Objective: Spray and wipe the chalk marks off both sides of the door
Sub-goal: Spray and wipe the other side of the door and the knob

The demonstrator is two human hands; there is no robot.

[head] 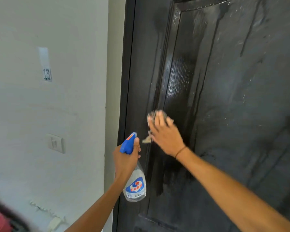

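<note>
A cloth (155, 117) was pressed flat-fingered by the right hand (164, 136) against the wet door (241, 97), while just left of it the spray bottle (134, 178) was gripped ready in the left hand (126, 158).

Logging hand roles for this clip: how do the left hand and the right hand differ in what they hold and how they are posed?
The left hand grips the neck of the spray bottle, off the door; the right hand presses a cloth against the door. The left hand's fingers curl round the bottle; the right hand's fingers lie spread over the cloth. The right wrist has a thin band; the left shows none. Both arms are bare and reach toward the door.
</note>
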